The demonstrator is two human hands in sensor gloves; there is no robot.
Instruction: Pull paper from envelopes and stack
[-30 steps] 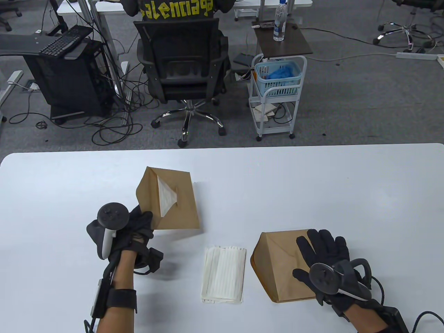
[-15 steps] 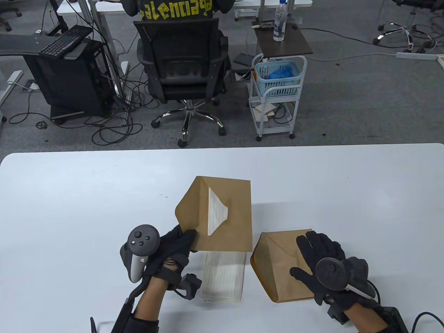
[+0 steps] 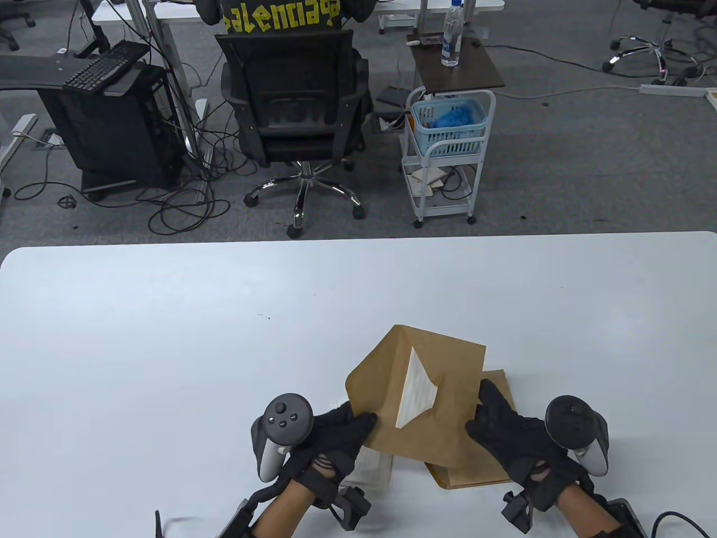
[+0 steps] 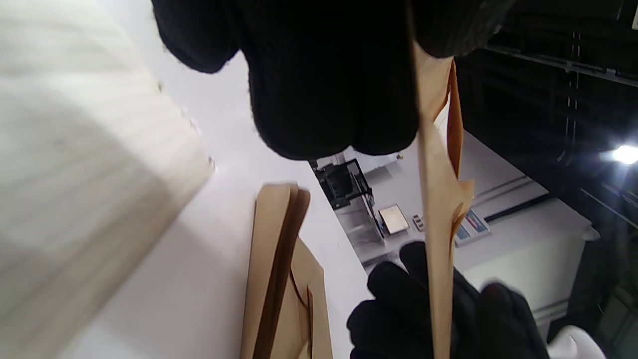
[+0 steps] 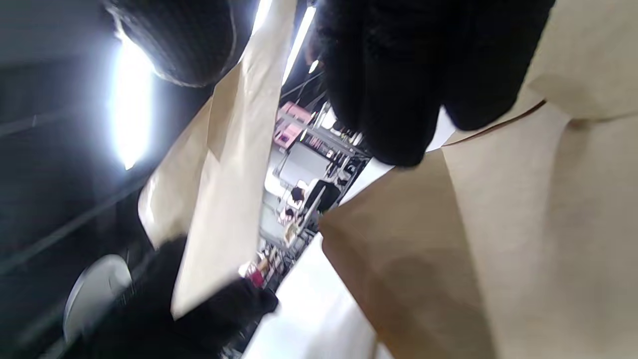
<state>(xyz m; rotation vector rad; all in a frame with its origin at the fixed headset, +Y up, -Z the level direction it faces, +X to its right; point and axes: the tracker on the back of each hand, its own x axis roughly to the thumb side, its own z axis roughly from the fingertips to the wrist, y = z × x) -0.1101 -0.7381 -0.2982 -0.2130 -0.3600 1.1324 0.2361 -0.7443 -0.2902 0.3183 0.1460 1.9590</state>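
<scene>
Brown envelope (image 3: 420,403) held above table (image 3: 168,336), near centre: left hand (image 3: 330,443) grips left edge, right hand (image 3: 504,437) grips right edge. Paper (image 3: 417,395) shows at open flap, between both hands, equally near. Two envelopes: second envelope (image 3: 476,473) flat underneath. One stack (image 3: 372,473) at left.

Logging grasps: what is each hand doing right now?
Left hand: grips the left edge of the open brown envelope, lined paper showing inside.
Right hand: grips the same envelope's right edge.
</scene>
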